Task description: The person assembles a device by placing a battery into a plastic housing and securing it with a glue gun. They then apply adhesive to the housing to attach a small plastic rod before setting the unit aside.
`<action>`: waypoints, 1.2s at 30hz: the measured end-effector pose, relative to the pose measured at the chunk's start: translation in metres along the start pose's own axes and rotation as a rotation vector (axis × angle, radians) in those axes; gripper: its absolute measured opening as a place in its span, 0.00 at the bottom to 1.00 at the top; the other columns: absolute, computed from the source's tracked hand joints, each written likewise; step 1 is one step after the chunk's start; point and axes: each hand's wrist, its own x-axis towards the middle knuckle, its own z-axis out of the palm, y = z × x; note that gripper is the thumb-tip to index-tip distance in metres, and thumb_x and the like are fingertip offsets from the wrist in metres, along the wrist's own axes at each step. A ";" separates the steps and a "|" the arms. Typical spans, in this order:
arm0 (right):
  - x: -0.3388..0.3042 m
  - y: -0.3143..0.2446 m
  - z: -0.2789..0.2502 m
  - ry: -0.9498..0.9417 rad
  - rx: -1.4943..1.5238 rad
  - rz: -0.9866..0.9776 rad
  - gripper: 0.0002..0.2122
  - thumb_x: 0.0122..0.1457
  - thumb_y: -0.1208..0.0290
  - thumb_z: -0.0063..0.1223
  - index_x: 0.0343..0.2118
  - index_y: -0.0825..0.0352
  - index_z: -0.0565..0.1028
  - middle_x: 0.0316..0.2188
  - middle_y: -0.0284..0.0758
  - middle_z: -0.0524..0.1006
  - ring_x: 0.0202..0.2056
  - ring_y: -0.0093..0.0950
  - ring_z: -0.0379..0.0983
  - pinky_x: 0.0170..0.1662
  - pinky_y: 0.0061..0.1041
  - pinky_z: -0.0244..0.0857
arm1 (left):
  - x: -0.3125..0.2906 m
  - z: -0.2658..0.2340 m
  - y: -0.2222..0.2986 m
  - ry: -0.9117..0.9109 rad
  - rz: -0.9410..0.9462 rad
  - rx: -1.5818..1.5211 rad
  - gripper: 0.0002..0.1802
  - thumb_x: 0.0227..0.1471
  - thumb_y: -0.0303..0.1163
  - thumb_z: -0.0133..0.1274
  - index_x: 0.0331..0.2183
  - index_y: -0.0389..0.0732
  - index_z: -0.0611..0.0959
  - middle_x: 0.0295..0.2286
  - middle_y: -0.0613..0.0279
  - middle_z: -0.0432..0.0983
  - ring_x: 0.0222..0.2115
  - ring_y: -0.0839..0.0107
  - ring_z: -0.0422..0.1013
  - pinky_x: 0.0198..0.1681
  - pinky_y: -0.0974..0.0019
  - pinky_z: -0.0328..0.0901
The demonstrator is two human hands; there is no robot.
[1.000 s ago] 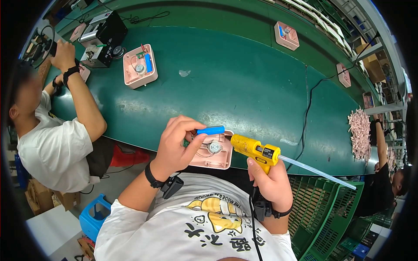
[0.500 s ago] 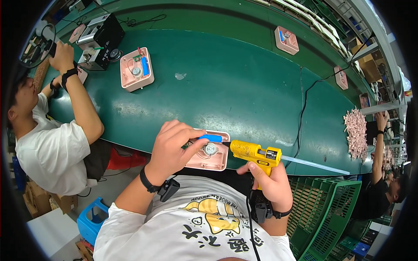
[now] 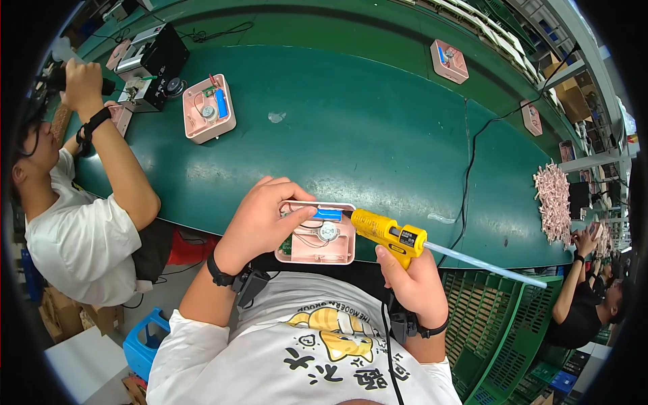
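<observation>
A pink plastic housing (image 3: 324, 259) lies at the table's near edge in front of me, with a round silver motor (image 3: 329, 232), thin wires and a green circuit board (image 3: 286, 247) inside. Along its far wall sits a blue cylindrical battery (image 3: 329, 214). My left hand (image 3: 264, 214) is closed over the housing's far left corner, the thumb tip at the battery's left end and the fingers around the far wall. My right hand (image 3: 417, 280) grips a yellow hot glue gun (image 3: 388, 233). Its dark nozzle meets the battery's right end, and a long clear glue stick (image 3: 482, 265) sticks out behind.
Another pink housing (image 3: 190, 123) with parts stands far left, near a black-and-silver machine (image 3: 154, 64). A co-worker (image 3: 88, 223) sits at left. More housings (image 3: 460, 75) lie at the back. At right are a black cable (image 3: 470, 162), a pile of pink pieces (image 3: 552, 202) and green crates (image 3: 503, 337).
The battery has gone down into the housing, and my left hand has shifted left along it. The glue gun has moved slightly left and down, its nozzle still at the battery's right end.
</observation>
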 end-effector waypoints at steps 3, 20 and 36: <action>-0.004 0.000 0.001 0.006 0.023 -0.021 0.13 0.72 0.67 0.55 0.50 0.73 0.77 0.25 0.30 0.80 0.21 0.17 0.71 0.25 0.18 0.66 | -0.001 -0.001 -0.002 -0.048 -0.035 -0.039 0.08 0.53 0.27 0.69 0.37 0.37 0.89 0.29 0.62 0.79 0.33 0.65 0.70 0.41 0.62 0.65; -0.015 -0.009 0.002 0.011 -0.038 0.013 0.17 0.72 0.66 0.55 0.56 0.72 0.76 0.35 0.35 0.84 0.26 0.17 0.75 0.27 0.17 0.70 | -0.008 -0.001 -0.016 -0.063 0.026 -0.097 0.11 0.57 0.28 0.64 0.43 0.40 0.89 0.34 0.62 0.80 0.37 0.65 0.70 0.45 0.63 0.65; 0.016 -0.028 0.025 -0.270 -0.004 0.131 0.12 0.72 0.71 0.54 0.53 0.73 0.77 0.38 0.37 0.83 0.35 0.27 0.80 0.42 0.27 0.74 | -0.015 0.002 -0.013 -0.051 0.149 0.035 0.27 0.44 0.21 0.54 0.49 0.42 0.86 0.43 0.64 0.81 0.43 0.60 0.70 0.51 0.59 0.60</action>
